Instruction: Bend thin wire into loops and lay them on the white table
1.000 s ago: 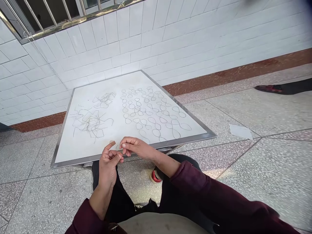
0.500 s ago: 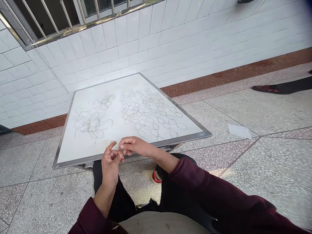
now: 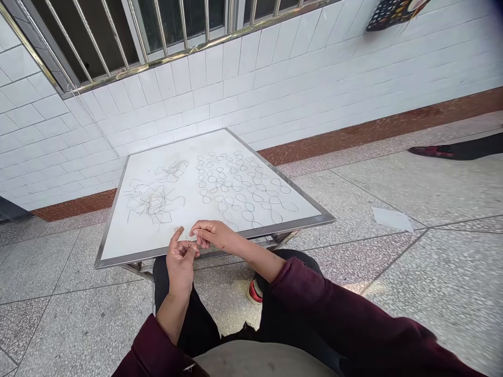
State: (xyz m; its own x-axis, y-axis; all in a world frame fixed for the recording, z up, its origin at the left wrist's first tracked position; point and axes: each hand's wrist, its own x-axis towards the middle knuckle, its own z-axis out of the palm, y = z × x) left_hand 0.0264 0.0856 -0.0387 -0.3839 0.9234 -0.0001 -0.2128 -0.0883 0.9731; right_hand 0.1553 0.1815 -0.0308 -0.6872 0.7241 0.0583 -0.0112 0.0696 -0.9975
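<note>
Over the near edge of a white table (image 3: 157, 245), my left hand (image 3: 181, 264) pinches a thin piece of wire (image 3: 187, 238) between thumb and fingers, its index finger raised. My right hand (image 3: 210, 234) is just beside it, thumb and fingertips closed on the same wire; only a small curved bit shows. Past my hands to the left lies a tangle of loose wires (image 3: 153, 204), with a smaller pile of wires (image 3: 173, 170) behind it. On the right half, many wires twisted into figure-eight loops (image 3: 247, 196) lie in rough rows.
The table has a metal rim (image 3: 306, 222) and stands against a white tiled wall (image 3: 220, 94) below a barred window (image 3: 157, 26). A sheet of paper (image 3: 392, 219) lies on the floor at right. Farther right is another person's foot (image 3: 430, 151). A patterned bag (image 3: 395, 13) shows at top right.
The view has tilted up slightly, showing more window and the patterned bag. My right fingertips have shifted slightly; both hands stay pinched close together on the wire.
</note>
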